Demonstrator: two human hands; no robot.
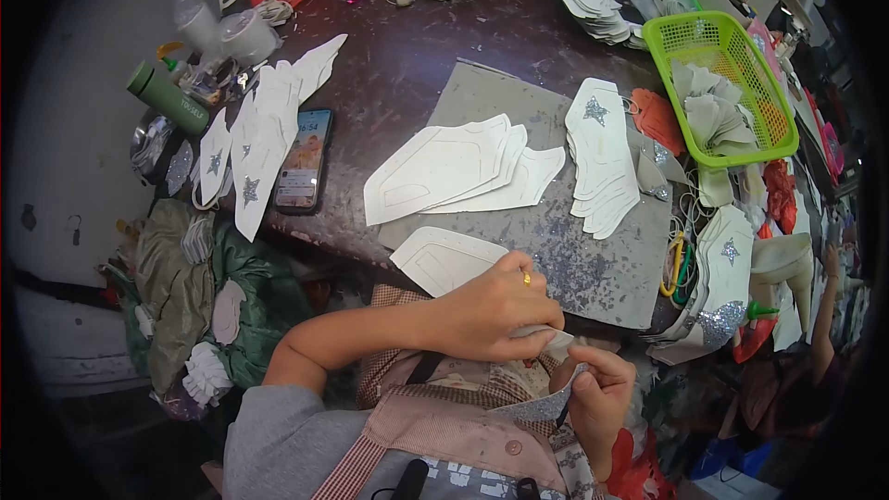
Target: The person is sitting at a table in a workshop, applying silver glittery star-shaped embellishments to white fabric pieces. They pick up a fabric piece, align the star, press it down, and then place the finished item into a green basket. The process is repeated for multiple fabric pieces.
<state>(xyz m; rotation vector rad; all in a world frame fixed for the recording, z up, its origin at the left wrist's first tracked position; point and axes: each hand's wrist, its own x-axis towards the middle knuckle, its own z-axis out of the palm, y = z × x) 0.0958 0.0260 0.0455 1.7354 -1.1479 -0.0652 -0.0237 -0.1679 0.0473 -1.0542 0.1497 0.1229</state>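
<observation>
Clocked from the hands, white pieces with silver stars (255,143) lie fanned at ten o'clock on the dark worktop (370,65), a phone (304,162) just beside them. Nearer, also at ten, a single white piece (440,255) lies partly behind the left wrist. At eleven, outlined white pieces (440,167) overlap on a grey board (602,268).

The left hand (509,310) has its fingers curled narrow on a pale edge. Over the lap, a silver glitter strip (546,403) runs to the right hand (600,398), whose thumb and fingers pinch its upper end; whether strip and pale edge are one piece, I cannot tell. The strip looks light and flexible, its face probably gritty and apt to shed; the rims seem the best hold, with a light pinch to avoid creasing.

At twelve stands a starred stack (600,162); at one, a green basket (750,156).
</observation>
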